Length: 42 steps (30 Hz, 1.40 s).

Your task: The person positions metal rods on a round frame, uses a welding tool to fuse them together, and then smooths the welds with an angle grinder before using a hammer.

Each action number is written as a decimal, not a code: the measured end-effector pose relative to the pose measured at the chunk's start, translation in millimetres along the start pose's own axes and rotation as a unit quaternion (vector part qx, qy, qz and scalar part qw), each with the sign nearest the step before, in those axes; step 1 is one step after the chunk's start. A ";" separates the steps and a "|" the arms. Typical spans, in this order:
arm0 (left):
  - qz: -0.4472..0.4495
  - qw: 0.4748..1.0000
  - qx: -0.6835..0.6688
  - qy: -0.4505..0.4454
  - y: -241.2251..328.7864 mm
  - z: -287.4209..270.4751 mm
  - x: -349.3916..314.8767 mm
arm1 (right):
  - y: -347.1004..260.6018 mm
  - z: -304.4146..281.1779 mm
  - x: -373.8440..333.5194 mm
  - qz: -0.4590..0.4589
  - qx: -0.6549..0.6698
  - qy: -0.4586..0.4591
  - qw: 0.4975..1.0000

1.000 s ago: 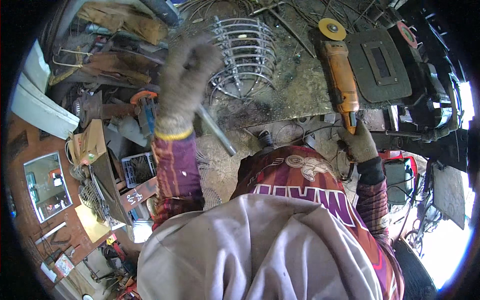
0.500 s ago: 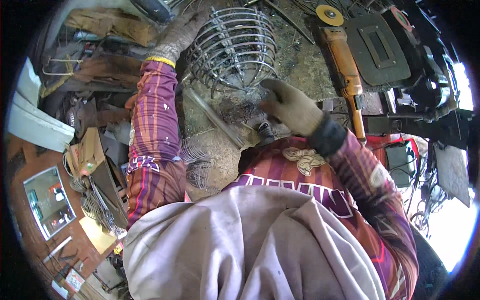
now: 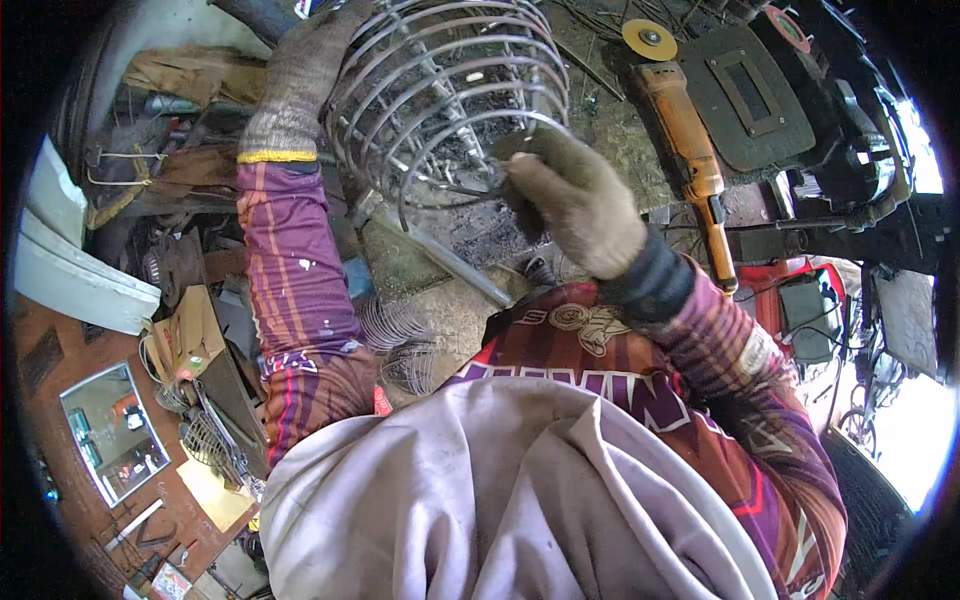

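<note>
A rounded cage of bent metal wire rings (image 3: 447, 95) with welded cross ribs is tilted up over the dark, worn worktop (image 3: 625, 150). My gloved left hand (image 3: 295, 85) is at its far left side, closed against the rings; its fingertips are partly out of view at the top. At the near right end of the cage, my gloved right hand (image 3: 580, 200) has its fingers curled round the wire rim. A straight metal tube (image 3: 450, 265) lies slantwise just below the cage, at the near edge of the worktop.
An orange angle grinder (image 3: 685, 135) with a yellow disc lies to the right, beside a dark welding shield (image 3: 755, 95). Coiled wire rings (image 3: 408, 365) lie below the worktop. On the left are a cardboard box (image 3: 190, 330) and a framed mirror (image 3: 115, 435).
My right hand has moved in and closed on the cage's near rim. The cage has tilted up and come nearer, and my left hand has shifted left with it.
</note>
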<state>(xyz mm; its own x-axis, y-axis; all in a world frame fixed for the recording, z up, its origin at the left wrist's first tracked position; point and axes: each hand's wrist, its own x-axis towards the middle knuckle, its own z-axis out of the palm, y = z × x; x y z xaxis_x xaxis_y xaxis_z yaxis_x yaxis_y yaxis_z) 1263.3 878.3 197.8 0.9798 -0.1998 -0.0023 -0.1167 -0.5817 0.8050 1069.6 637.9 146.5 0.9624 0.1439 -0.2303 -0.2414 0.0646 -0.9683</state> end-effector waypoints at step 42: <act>0.057 0.974 0.012 0.218 -67.2 35.8 -56.4 | 89.1 -76.0 16.0 0.011 -0.135 0.091 0.987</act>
<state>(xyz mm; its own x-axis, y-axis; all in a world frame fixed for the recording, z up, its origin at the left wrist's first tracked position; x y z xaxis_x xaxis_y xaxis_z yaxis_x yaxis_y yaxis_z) 1210.1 900.4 122.6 0.9354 0.0876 0.3426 -0.2269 -0.5944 0.7715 1073.0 571.0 49.2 0.9697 -0.0382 -0.2413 -0.2439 -0.2062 -0.9476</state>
